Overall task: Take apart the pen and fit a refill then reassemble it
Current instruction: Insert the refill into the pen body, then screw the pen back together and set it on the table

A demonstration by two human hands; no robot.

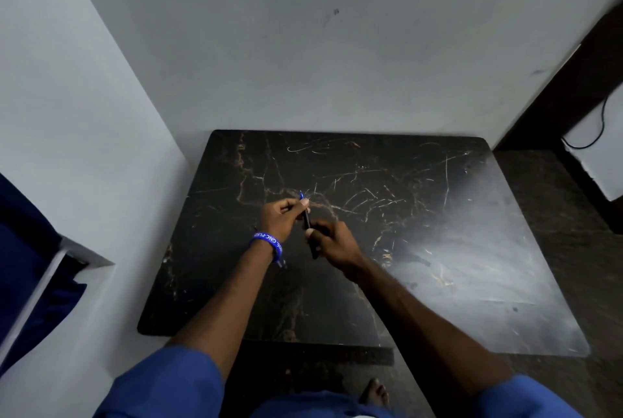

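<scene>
A slim dark pen (307,220) with a blue tip pointing away from me is held above the black marble table (438,215), near its middle left. My left hand (281,217), with a blue wristband, pinches the pen's upper part near the blue tip. My right hand (332,242) grips the lower barrel, whose end pokes out below the palm. Both hands touch along the pen. No loose refill or separate pen part shows on the table.
The table stands against a grey wall, with a second wall close on the left. A blue curtain (30,249) hangs at the far left. Dark furniture and a black cable (596,134) sit at the right. My bare foot (374,392) shows under the near edge.
</scene>
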